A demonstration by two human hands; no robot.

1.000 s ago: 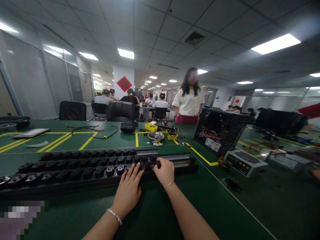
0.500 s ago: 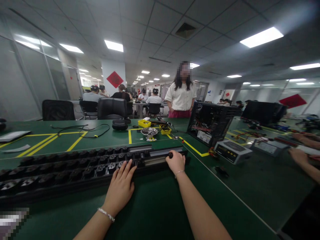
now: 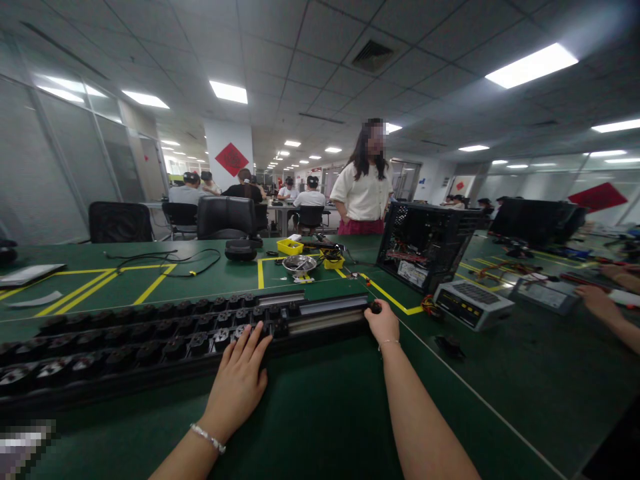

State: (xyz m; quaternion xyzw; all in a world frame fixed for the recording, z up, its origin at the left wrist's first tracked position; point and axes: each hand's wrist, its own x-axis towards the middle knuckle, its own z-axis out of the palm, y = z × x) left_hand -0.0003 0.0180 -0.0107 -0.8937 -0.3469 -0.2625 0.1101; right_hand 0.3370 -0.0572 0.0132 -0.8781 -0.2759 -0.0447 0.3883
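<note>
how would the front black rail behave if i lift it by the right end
The front black rail is likely stiff, as its edge runs straight. It would probably feel left-heavy, since round parts line that side. Tilted right, it might let them slide, as the channel runs on past them.

On a green table (image 3: 320, 420), the left hand (image 3: 237, 383) lies spread with its fingertips on round black parts (image 3: 120, 357) seated in long dark rails (image 3: 320, 339), while the right hand (image 3: 384, 325) pinches a small dark piece (image 3: 375, 307) by the rails' right end. Beyond sit a metal bowl (image 3: 300, 265) and a yellow tray (image 3: 290, 248); to the right, an opened computer case (image 3: 425, 243) stands near a grey power supply (image 3: 473, 305). Across the table stands a person in a white top (image 3: 364, 190).
</note>
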